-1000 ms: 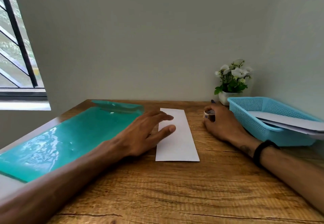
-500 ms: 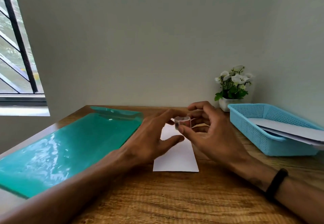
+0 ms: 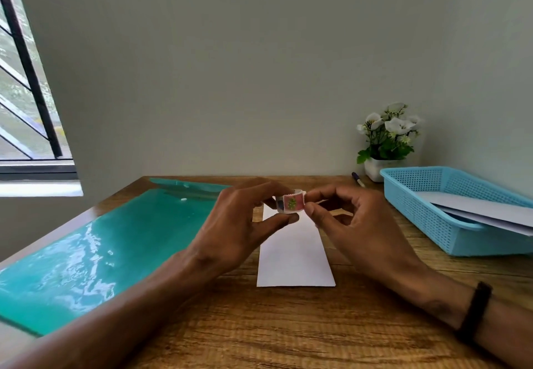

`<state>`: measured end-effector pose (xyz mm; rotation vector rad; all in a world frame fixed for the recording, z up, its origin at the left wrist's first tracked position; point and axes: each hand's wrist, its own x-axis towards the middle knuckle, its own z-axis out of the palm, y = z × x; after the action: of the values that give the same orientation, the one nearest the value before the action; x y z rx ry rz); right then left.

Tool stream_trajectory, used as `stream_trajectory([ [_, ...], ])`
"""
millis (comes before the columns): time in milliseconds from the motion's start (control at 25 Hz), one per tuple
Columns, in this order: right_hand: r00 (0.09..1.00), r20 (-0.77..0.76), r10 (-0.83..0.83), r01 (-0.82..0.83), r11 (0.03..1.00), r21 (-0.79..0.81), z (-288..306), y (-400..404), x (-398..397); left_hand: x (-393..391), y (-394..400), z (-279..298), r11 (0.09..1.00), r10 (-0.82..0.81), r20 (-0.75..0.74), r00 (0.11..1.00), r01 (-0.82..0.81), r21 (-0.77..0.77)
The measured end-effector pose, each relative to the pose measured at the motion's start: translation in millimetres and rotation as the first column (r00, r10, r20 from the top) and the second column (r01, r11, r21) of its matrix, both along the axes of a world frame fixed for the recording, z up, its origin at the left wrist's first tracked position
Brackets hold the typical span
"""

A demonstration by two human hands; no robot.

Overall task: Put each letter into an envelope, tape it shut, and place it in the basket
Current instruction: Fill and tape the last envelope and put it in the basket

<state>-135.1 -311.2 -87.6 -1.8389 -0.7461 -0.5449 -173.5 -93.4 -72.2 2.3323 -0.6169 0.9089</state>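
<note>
Moved: tape roll (image 3: 290,202) lifted off desk — both hands meeting above envelope (image 3: 295,253).
Grip: left hand (image 3: 239,224) holds roll; right hand (image 3: 354,224) pinches its end.
Next: peel a strip — steady pull.

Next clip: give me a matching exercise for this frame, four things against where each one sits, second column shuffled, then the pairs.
Things:
1. tape roll
2. white envelope
3. potted flowers
4. pen

Places:
A. flat on the wooden desk, below both hands
B. back right corner, behind the blue basket
C. held up between the left hand and the right hand
D. lying on the desk just left of the flower pot

Pairs: 1-C, 2-A, 3-B, 4-D
</note>
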Motion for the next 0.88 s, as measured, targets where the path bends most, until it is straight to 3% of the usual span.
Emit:
stream_trajectory([
  [280, 0.986, -0.138, 0.094, -0.08, 0.991, 0.104, 0.0, -1.8, 3.0, 3.0, 1.9, -3.0, 0.992, 0.001, 0.013, 1.0, -0.002, 0.127],
  [880, 0.989, -0.147, 0.029, -0.023, 0.999, 0.045, 3.4, -0.5, -4.6, -1.4, -2.3, -2.1, 0.983, 0.047, -0.01, 0.999, -0.044, 0.178],
])
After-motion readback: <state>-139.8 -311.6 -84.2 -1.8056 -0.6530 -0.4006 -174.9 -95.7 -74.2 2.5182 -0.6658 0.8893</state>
